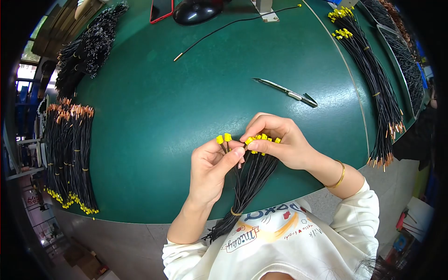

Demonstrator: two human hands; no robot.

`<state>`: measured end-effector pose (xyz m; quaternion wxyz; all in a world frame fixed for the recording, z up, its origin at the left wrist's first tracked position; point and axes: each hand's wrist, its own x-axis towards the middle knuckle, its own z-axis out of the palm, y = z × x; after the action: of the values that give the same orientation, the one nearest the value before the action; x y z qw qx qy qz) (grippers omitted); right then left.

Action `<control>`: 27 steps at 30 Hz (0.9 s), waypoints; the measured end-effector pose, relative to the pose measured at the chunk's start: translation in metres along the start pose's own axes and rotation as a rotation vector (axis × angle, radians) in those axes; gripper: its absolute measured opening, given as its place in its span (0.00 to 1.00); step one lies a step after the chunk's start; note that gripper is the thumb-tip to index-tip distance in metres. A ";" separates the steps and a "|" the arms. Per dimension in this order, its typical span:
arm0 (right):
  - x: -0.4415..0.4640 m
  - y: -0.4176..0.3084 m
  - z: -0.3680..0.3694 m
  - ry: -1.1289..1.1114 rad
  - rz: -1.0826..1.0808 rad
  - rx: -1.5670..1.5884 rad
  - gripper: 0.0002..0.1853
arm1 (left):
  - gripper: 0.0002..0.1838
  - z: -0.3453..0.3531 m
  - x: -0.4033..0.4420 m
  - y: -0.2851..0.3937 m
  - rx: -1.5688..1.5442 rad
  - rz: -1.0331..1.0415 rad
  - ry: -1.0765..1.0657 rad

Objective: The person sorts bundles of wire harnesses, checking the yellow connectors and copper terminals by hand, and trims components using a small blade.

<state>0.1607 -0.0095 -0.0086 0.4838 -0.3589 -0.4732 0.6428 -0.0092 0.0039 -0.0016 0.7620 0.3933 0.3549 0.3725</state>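
Note:
A bundle of black cables [247, 186] with yellow end connectors lies over the table's near edge, a tan band around its lower part. My left hand [212, 168] pinches cables at the bundle's left side, two yellow connectors standing up above its fingers. My right hand [282, 142] has thumb and index finger closed on a yellow connector [250, 141], with more yellow connectors under and beside the fingers. The two hands almost meet at the fingertips.
Banded cable bundles lie left [70, 154] and right [373, 84]. A black wire heap [88, 51] is at upper left. Beyond my hands are a pen-like tool [287, 92], a single cable [224, 29], a black mouse [196, 11] and a red-edged phone [161, 10].

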 end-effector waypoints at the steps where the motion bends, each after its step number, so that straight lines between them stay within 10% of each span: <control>1: 0.000 -0.001 0.000 0.005 -0.005 -0.002 0.06 | 0.06 0.000 0.001 0.000 0.007 0.014 -0.006; 27: -0.001 0.000 -0.004 0.041 -0.177 -0.305 0.11 | 0.09 0.027 -0.007 0.001 0.273 0.095 0.072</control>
<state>0.1647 -0.0091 -0.0098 0.4879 -0.3981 -0.5849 0.5112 0.0101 -0.0113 0.0128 0.6696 0.4961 0.4104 0.3702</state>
